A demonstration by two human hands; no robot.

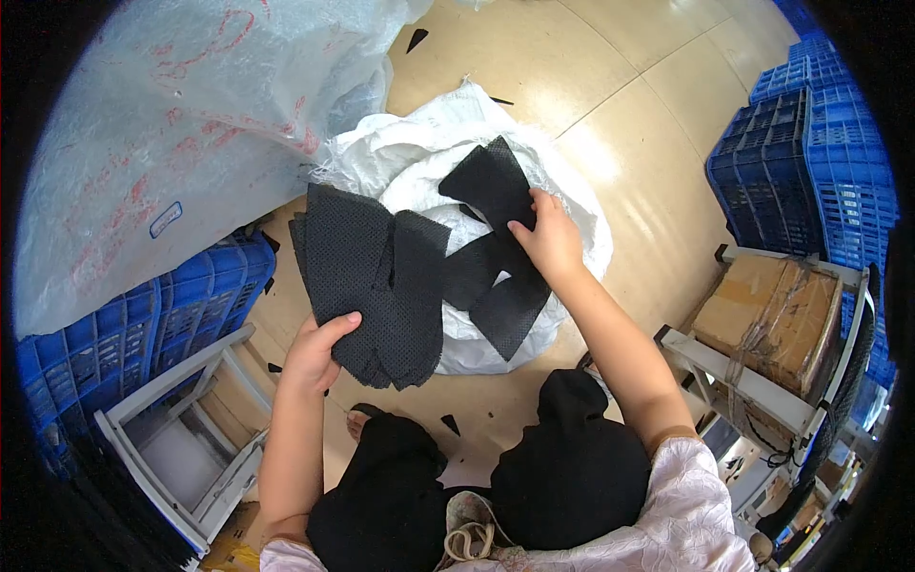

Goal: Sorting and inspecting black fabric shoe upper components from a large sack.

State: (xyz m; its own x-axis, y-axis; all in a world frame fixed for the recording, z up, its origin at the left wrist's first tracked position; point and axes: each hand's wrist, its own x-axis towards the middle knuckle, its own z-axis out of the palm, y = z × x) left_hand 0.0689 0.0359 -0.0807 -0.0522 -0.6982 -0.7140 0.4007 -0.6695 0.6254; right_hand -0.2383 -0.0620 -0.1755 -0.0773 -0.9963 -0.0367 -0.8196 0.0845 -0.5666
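Over a tan tiled floor (pixel 534 76), black mesh pieces (pixel 367 276) are clamped in the left hand (pixel 319 353); another piece (pixel 491 186) is pinched by the right hand (pixel 548 238) above a white sack (pixel 400 157), flanked by blue crates (pixel 810 162).

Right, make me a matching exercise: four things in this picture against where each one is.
Things:
1. stack of black perforated pieces
2. white sack
3. cardboard box
4. stacked blue crates

Places:
A. far right, against the wall
B. gripped in the left hand
C. on the floor under the right hand
D. on a pale metal rack, lower right

Pairs: 1-B, 2-C, 3-D, 4-A
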